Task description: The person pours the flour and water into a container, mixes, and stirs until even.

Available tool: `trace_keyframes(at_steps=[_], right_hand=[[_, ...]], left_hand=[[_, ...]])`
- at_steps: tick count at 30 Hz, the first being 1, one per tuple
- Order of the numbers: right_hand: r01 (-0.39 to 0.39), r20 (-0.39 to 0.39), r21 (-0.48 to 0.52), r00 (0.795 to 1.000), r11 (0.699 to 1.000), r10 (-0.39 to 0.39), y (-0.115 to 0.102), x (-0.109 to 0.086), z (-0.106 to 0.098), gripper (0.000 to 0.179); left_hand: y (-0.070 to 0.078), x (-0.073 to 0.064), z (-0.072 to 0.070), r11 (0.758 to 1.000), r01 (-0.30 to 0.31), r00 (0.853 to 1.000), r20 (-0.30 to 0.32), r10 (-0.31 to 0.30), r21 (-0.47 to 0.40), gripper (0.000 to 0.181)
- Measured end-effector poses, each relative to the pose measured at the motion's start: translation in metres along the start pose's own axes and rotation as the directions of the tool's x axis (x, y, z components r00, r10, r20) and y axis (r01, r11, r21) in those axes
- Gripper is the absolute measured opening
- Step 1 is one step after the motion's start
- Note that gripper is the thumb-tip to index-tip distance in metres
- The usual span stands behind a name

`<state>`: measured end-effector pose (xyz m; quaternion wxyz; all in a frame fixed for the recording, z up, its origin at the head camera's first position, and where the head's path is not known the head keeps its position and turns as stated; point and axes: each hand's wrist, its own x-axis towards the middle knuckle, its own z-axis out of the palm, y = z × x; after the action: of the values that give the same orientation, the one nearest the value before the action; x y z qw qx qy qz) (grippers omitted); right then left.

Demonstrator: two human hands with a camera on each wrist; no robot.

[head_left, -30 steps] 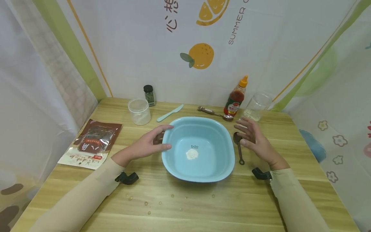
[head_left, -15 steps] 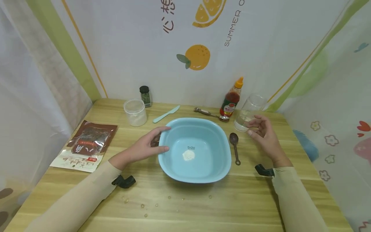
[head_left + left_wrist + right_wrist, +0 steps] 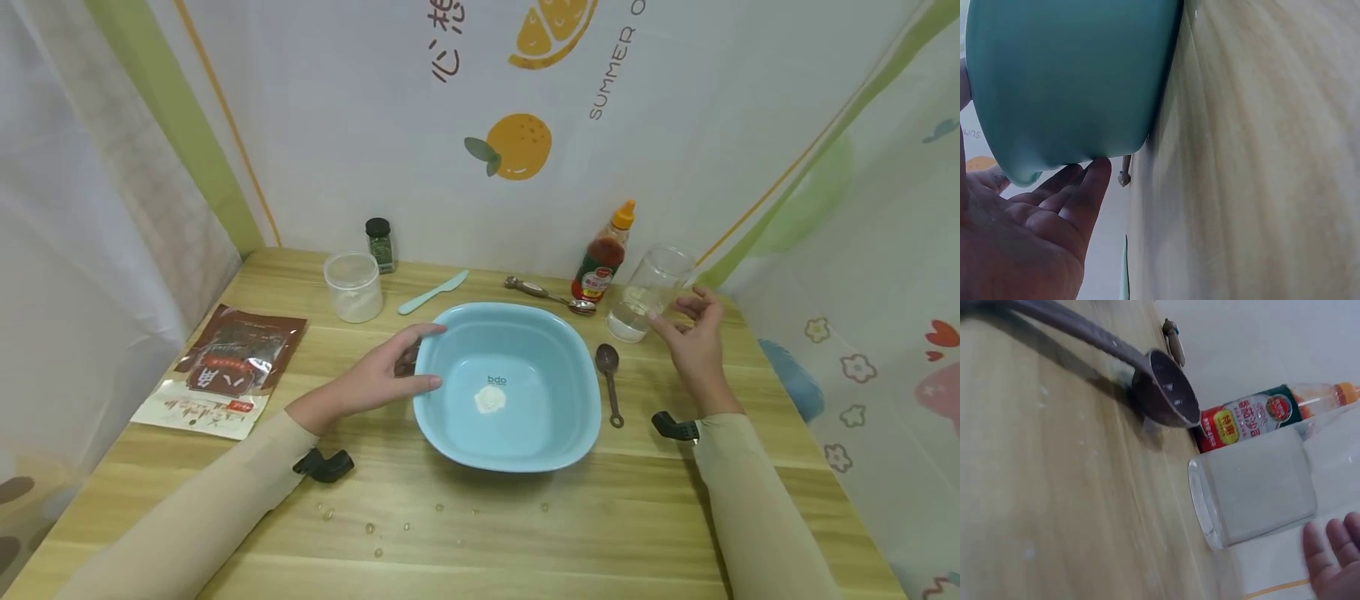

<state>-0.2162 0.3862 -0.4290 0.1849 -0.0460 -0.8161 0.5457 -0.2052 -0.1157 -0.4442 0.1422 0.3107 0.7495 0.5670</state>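
Observation:
My left hand grips the left side of a light blue basin, index finger and thumb over its rim. In the left wrist view, the fingers of that hand lie against the basin's outer wall. A small heap of white powder lies on the basin floor. At the right, my right hand is beside a drinking glass with clear liquid in it, thumb close to its side. From the right wrist, loosely bent fingers show just past the glass.
A brown measuring spoon lies between basin and glass. Behind stand a red sauce bottle, a metal spoon, a pale knife, a jar of white powder and a black-capped spice jar. A brown packet lies left; drops dot the front.
My right hand has moved from above the brown spoon, right and slightly back, to the right side of the glass. The left hand keeps its place on the basin.

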Motion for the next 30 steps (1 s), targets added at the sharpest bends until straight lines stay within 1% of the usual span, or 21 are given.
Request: trace_keyframes(at_steps=[3,5,8,13,20,25,30], right_hand=[[-0.064,0.033,-0.04,0.997,0.997,0.065,0.002,0.009,0.002,0.099],[-0.098,0.056,-0.046,0.993,0.994,0.101,0.002,0.014,0.005,0.103],[-0.124,0.066,-0.058,0.99,0.991,0.128,0.002,0.018,0.01,0.107],[-0.133,0.049,-0.087,0.989,0.987,0.138,0.007,0.026,0.018,0.11],[-0.145,0.037,-0.077,0.988,0.986,0.148,0.016,0.028,0.02,0.111],[-0.128,0.015,-0.085,0.991,0.988,0.13,0.018,0.03,0.025,0.112],[-0.111,0.015,-0.109,0.993,0.988,0.113,0.016,0.033,0.03,0.113]], left_hand=[[0.0,0.0,0.001,1.0,-0.003,1.0,0.001,0.003,-0.007,0.078],[-0.002,0.0,0.001,1.0,-0.004,1.0,0.001,0.004,-0.007,0.078],[-0.004,0.001,0.001,1.0,-0.005,1.0,0.004,0.005,-0.004,0.079],[-0.003,0.003,0.001,1.0,-0.009,1.0,0.004,0.009,0.006,0.079],[-0.001,0.004,0.002,1.0,-0.015,1.0,0.011,0.015,0.004,0.077],[-0.001,0.002,0.0,1.0,-0.016,1.0,0.006,0.016,0.008,0.076],[-0.002,-0.001,-0.002,1.0,-0.009,1.0,-0.002,0.009,0.009,0.075]])
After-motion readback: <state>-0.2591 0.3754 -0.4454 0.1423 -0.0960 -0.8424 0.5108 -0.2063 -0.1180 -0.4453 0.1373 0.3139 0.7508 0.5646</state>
